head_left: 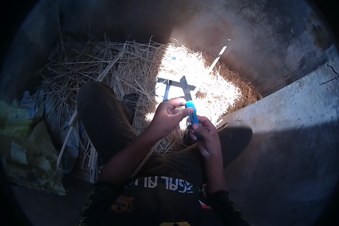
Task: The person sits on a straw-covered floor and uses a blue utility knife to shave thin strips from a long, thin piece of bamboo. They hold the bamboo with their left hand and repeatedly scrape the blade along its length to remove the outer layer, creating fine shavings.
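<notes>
Nearest your lap: your right hand (205, 133), fingers and thumb clamped round the lower part of one slim blue cutter-like tool (193, 115). Just beyond, to its left: your left hand (171, 115), thumb and fingers pinched on the tool's upper end. The tool lies between your hands, both touching it; its long axis runs away from you, far end leaning slightly left. Finish: bright blue, rounded tip, dark marking along the body, shadowed lower end. Beyond the tip: one dark flat strip (185, 86), roughly in line; whether joined, you cannot tell. Farther: sunlit straw (229, 84), then a concrete wall (245, 34).
</notes>
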